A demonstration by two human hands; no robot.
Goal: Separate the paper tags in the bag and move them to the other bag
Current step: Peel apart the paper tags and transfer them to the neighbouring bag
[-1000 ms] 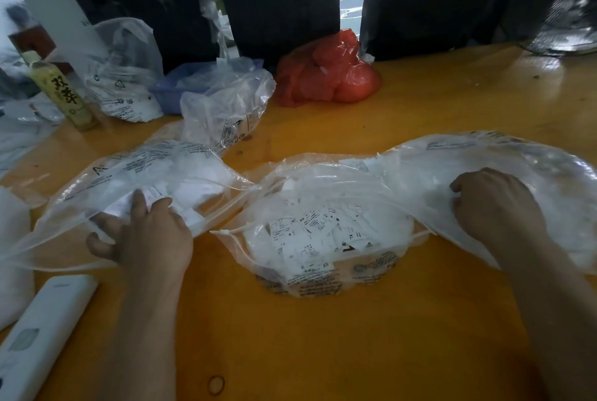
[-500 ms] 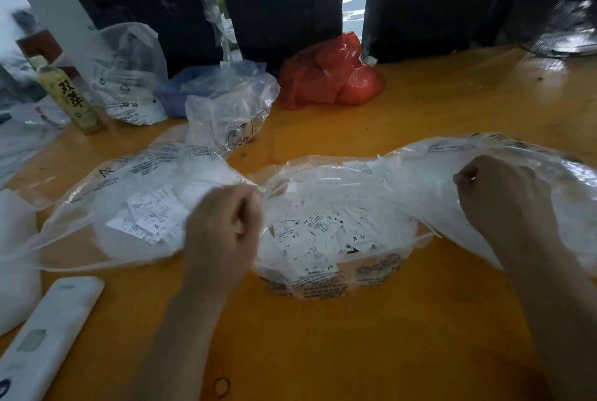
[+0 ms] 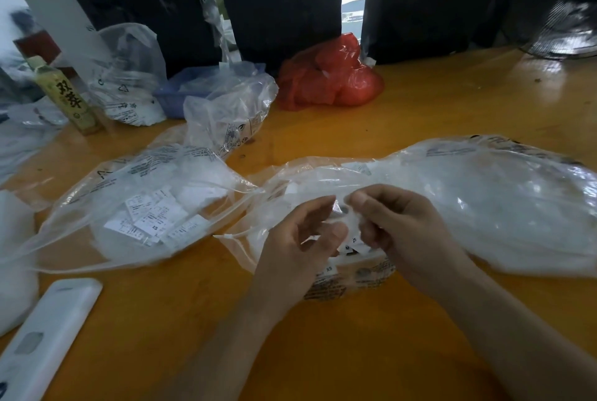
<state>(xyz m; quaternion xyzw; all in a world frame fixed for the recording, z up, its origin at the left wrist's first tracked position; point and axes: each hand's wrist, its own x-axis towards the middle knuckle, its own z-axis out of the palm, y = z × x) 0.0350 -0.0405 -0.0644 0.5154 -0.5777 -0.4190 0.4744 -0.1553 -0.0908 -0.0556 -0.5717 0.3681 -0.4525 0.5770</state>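
At mid-frame, my middle bag (image 3: 323, 174) of paper tags (image 3: 350, 247) sits between the right bag (image 3: 500, 206) and left bag (image 3: 145, 206). My right hand (image 3: 397, 226), fingers curled, pinches tags; my left hand (image 3: 300, 239), fingers loosely bent, touches them.

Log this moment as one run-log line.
stage: separating tags | left hand: at paper tags, grip unclear | right hand: pinching paper tags | over: middle bag | left bag: holds tags
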